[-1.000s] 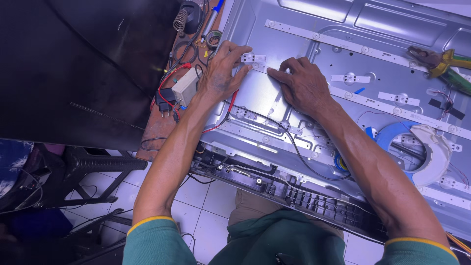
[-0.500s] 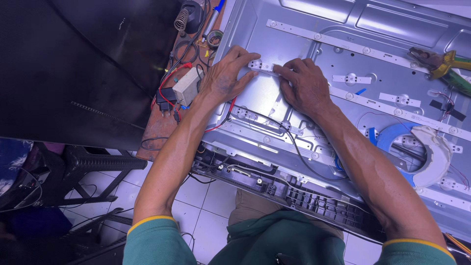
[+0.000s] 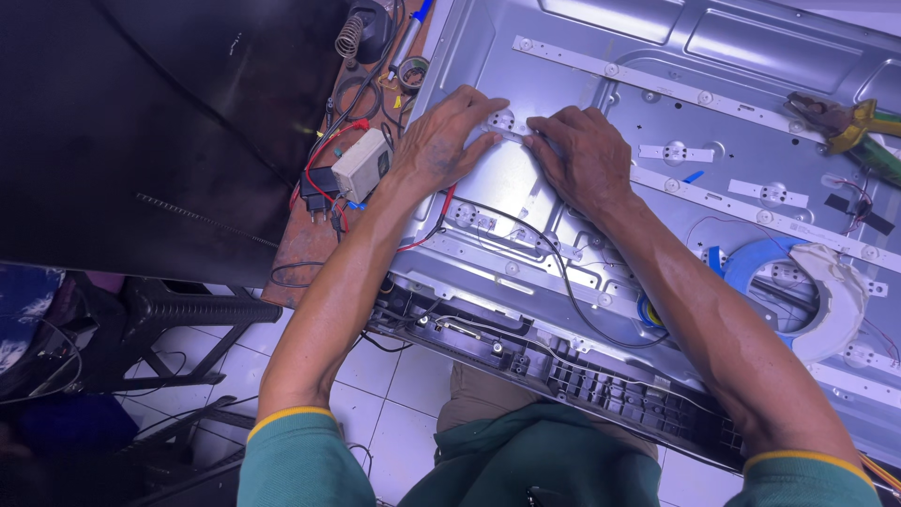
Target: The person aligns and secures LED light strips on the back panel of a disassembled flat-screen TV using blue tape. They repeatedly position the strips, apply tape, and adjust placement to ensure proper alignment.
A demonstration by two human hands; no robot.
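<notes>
A silver metal back panel of a flat screen (image 3: 582,56) lies face up on the bench, crossed by white light strips. My left hand (image 3: 449,141) and my right hand (image 3: 580,155) lie flat side by side on one white strip (image 3: 507,123), fingertips pressing its end near the panel's left edge. Neither hand grips anything. The same strip runs on to the right (image 3: 741,214) from under my right hand. Black and red wires (image 3: 554,253) cross the panel below my hands.
A large black sheet (image 3: 122,131) covers the left. A white meter (image 3: 361,164), a soldering-iron stand (image 3: 361,28) and a tape roll (image 3: 411,72) sit between sheet and panel. Pliers (image 3: 845,117) and a blue-white tape roll (image 3: 807,282) lie on the right. Tiled floor below.
Both hands have slid slightly along the strip, fingertips coming closer together at its end. Nothing else has moved.
</notes>
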